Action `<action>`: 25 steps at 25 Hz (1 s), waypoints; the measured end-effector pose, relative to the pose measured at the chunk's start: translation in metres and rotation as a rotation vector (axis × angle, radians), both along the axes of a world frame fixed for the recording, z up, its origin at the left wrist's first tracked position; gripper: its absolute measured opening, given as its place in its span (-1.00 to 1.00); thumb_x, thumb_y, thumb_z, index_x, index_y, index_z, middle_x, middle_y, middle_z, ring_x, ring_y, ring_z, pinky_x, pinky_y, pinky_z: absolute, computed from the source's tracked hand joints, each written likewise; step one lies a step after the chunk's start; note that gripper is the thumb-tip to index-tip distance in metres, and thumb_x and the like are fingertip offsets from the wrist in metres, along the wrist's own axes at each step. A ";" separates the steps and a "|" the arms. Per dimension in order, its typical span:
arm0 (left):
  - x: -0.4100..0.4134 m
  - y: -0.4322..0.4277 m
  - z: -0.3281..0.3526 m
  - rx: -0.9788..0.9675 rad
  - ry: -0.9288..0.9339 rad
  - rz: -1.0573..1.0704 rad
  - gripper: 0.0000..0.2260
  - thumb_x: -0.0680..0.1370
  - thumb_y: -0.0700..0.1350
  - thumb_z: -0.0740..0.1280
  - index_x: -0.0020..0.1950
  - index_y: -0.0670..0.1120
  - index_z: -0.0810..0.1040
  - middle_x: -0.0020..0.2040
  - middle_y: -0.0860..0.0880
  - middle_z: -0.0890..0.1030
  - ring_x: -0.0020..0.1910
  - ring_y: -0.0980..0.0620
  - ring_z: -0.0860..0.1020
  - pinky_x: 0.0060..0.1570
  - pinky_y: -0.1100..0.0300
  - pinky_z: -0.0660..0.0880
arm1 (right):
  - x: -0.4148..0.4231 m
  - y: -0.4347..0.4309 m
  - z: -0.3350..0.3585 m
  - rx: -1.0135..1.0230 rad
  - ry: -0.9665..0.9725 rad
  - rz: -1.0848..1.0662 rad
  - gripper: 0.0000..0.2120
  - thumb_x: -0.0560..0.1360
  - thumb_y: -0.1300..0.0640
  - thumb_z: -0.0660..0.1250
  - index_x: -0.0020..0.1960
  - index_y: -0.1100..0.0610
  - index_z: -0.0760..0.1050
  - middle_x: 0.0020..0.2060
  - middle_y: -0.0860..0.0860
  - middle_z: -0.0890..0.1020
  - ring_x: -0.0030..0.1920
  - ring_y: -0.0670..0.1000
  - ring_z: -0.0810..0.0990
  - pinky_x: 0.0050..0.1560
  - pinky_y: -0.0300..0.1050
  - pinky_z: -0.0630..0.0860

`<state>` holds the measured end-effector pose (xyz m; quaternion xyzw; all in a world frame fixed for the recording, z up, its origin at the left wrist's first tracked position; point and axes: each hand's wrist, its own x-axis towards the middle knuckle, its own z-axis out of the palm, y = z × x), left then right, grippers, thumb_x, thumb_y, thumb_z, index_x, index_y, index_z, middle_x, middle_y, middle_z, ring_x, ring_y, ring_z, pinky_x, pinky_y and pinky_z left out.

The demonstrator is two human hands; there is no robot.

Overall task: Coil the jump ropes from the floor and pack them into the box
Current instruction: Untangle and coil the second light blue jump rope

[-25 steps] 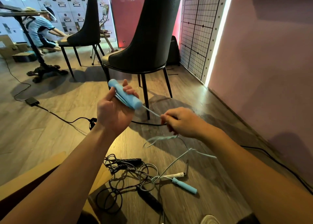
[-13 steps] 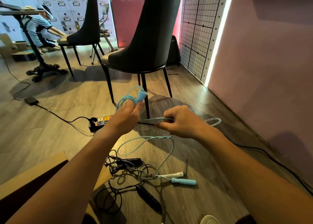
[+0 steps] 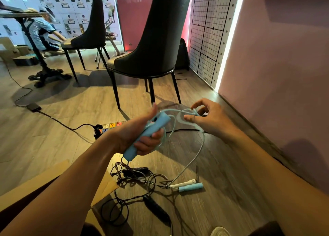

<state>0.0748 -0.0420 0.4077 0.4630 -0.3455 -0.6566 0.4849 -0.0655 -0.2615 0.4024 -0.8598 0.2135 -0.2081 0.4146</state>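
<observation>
Wooden floor [image 3: 53,146] lies under you. Your left hand [image 3: 135,130] grips a blue jump-rope handle [image 3: 147,136], seemingly as a core for winding, while your right hand [image 3: 213,120] pinches a blurred loop of its blue cord [image 3: 203,143]. The other handle [image 3: 190,187] lies near right beside tangled black ropes [image 3: 136,170]; the box [image 3: 35,184], near left, is mostly hidden behind your arm.

Head-mounted, forward-down, close over hands [image 3: 170,127]
</observation>
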 end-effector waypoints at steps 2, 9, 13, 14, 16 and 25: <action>0.003 -0.004 0.003 -0.179 0.344 -0.090 -0.43 0.53 0.41 0.08 -0.26 -0.10 0.38 -0.48 0.03 0.35 -0.58 0.12 0.31 -0.55 0.27 0.31 | 0.000 0.002 -0.002 -0.067 0.027 0.025 -0.79 0.48 -0.06 0.47 0.01 0.01 0.55 -0.18 -0.02 0.62 -0.18 -0.04 0.61 -0.31 -0.25 0.49; 0.017 -0.008 -0.004 -0.591 0.808 0.544 -0.73 0.69 0.03 0.04 0.11 -0.13 0.41 -0.16 -0.04 0.45 -0.25 0.05 0.48 -0.08 0.16 0.52 | 0.010 0.023 -0.009 -0.017 0.233 0.367 -0.73 0.61 -0.05 0.27 -0.05 0.09 0.64 -0.20 0.00 0.72 -0.19 -0.12 0.69 -0.21 -0.36 0.50; 0.020 -0.018 -0.004 -0.726 0.695 0.947 -0.80 0.68 -0.05 0.05 0.08 -0.15 0.38 -0.14 -0.07 0.46 -0.22 0.01 0.54 0.02 0.09 0.53 | 0.015 0.040 -0.005 0.194 0.338 0.468 -0.70 0.67 -0.02 0.16 0.10 0.15 0.57 -0.23 0.04 0.63 -0.27 -0.01 0.65 -0.18 -0.13 0.61; 0.021 -0.019 -0.002 -0.739 0.605 1.050 -0.79 0.68 -0.05 0.04 0.06 -0.14 0.38 -0.16 -0.06 0.48 -0.22 0.01 0.54 0.04 0.09 0.52 | 0.016 0.044 -0.004 0.270 0.346 0.486 -0.70 0.68 -0.01 0.14 0.14 0.16 0.55 -0.27 0.04 0.55 -0.33 -0.03 0.56 -0.24 -0.14 0.56; 0.026 -0.017 0.000 -0.738 0.410 1.231 -0.80 0.70 -0.06 0.03 0.03 -0.10 0.38 -0.22 -0.04 0.50 -0.25 0.03 0.54 0.02 0.08 0.52 | 0.017 0.049 -0.003 0.376 0.314 0.509 -0.70 0.69 0.01 0.12 0.15 0.17 0.54 -0.34 0.00 0.41 -0.39 -0.09 0.40 -0.33 -0.20 0.42; 0.068 0.025 -0.024 -0.104 -0.755 1.243 -0.79 0.71 -0.08 0.08 -0.05 -0.07 0.41 -0.23 -0.06 0.45 -0.26 0.00 0.48 -0.18 0.12 0.47 | -0.004 0.010 0.007 0.355 -0.004 0.256 -0.66 0.64 -0.04 0.24 -0.02 0.21 0.63 -0.49 -0.04 0.33 -0.47 -0.06 0.29 -0.35 -0.12 0.32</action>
